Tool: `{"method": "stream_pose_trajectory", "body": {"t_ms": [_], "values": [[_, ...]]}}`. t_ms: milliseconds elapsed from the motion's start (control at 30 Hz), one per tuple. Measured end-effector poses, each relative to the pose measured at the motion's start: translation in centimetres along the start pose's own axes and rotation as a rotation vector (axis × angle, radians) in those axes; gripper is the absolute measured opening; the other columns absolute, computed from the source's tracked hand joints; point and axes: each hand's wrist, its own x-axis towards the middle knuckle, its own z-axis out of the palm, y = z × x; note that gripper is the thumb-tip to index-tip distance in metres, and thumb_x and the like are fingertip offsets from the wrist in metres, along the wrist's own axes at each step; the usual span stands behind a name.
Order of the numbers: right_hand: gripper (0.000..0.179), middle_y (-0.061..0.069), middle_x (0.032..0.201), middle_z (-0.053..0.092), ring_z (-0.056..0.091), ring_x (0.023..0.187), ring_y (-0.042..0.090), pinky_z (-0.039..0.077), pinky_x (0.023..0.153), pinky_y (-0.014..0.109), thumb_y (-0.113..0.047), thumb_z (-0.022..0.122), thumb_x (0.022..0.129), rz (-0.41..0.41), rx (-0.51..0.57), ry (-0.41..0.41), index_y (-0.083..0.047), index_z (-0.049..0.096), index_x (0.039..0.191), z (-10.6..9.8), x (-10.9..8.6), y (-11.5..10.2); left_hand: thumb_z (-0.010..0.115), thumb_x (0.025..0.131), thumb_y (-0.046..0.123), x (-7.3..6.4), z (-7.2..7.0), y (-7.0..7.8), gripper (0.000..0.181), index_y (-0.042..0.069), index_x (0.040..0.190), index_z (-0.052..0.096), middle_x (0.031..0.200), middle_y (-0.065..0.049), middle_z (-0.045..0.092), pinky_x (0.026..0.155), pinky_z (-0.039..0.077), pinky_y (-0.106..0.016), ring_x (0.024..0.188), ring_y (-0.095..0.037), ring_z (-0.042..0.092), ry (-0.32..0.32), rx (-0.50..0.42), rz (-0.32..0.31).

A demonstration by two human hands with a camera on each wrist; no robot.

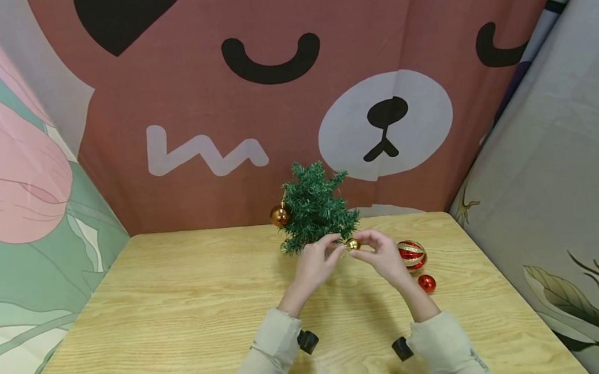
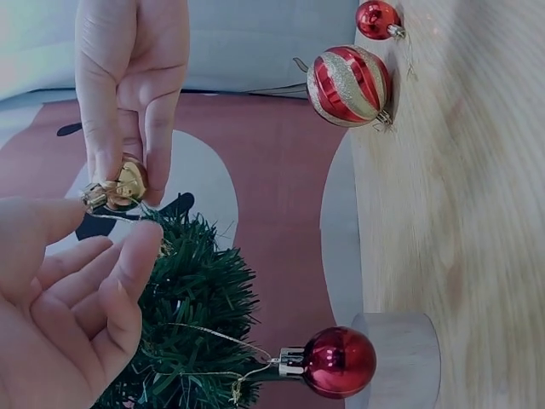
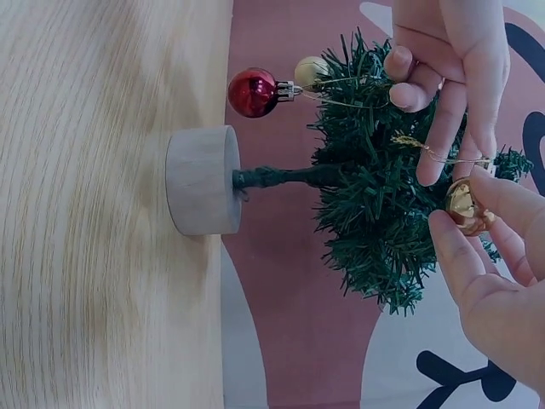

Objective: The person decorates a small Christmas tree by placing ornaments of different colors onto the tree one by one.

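Note:
Between both hands, in front of the small artificial Christmas tree [image 1: 313, 206], is a small shiny gold bauble [image 1: 353, 244]. My right hand [image 1: 385, 257] pinches the ball between thumb and fingers. At its cap, the thumb and a finger of my left hand [image 1: 315, 264] pinch the thin gold string [image 3: 443, 158]; the other left fingers are loosely bent. A copper-coloured bauble [image 1: 279, 216] hangs at the tree's left side. In the wrist views a red bauble [image 2: 339, 362] hangs low by its string, and a pale gold bauble [image 3: 312, 72] shows behind it.
The tree stands on a round pale base [image 3: 203, 181] near the back of the wooden table [image 1: 183, 311]. Right of my right hand lie a red-and-gold striped bauble [image 1: 412, 255] and a smaller red bauble [image 1: 427, 283]. Printed cloth [image 1: 184, 102] hangs behind and at both sides.

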Motion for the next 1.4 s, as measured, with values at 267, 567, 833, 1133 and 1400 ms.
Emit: {"method": "stream_pose_trajectory", "body": {"t_ms": [267,567,833,1133,1400], "values": [[0.029,0.028,0.1,0.053,0.055,0.086,0.009,0.049,0.072,0.023,0.008,0.066,0.075,-0.029,0.022,-0.002,0.014,0.055,0.101,-0.2,-0.2,0.0,0.061,0.086,0.015,0.0,0.2,0.2,0.026,0.004,0.11,0.059,0.085,-0.007,0.067,0.04,0.036,-0.018,0.043,-0.004,0.045,-0.052,-0.093,-0.001],[0.029,0.028,0.102,0.052,0.056,0.088,0.013,0.049,0.073,0.023,0.007,0.066,0.075,-0.037,0.03,0.002,0.014,0.055,0.101,-0.5,-0.3,-0.2,0.064,0.081,0.004,-0.1,0.4,-0.1,0.008,0.007,0.082,0.057,0.072,-0.003,0.063,0.048,0.042,-0.017,0.051,-0.006,0.052,0.06,-0.061,0.042],[0.029,0.029,0.101,0.052,0.055,0.084,0.009,0.05,0.071,0.023,0.01,0.066,0.073,-0.027,0.029,0.007,0.015,0.055,0.099,-0.6,-0.6,0.6,0.062,0.081,0.007,-0.4,0.2,-0.5,0.011,0.012,0.085,0.071,0.078,0.0,0.067,0.044,0.033,-0.014,0.046,-0.001,0.039,0.045,0.193,0.147],[0.029,0.019,0.089,0.058,0.056,0.079,0.009,0.05,0.068,0.024,0.008,0.069,0.072,0.042,-0.024,0.024,0.013,0.056,0.097,-0.3,-1.3,1.6,0.066,0.079,0.009,-0.8,0.4,-0.5,0.012,0.013,0.087,0.074,0.072,0.0,0.065,0.036,0.025,-0.013,0.041,-0.002,0.038,0.123,0.391,0.181],[0.029,0.021,0.092,0.058,0.056,0.081,0.014,0.049,0.068,0.022,0.003,0.07,0.073,0.075,-0.066,0.08,0.011,0.058,0.098,0.4,-1.0,1.6,0.068,0.077,0.008,-0.3,0.4,-0.5,0.012,0.011,0.087,0.073,0.072,-0.001,0.066,0.036,0.028,-0.013,0.046,-0.006,0.05,0.207,0.42,0.205]]}}
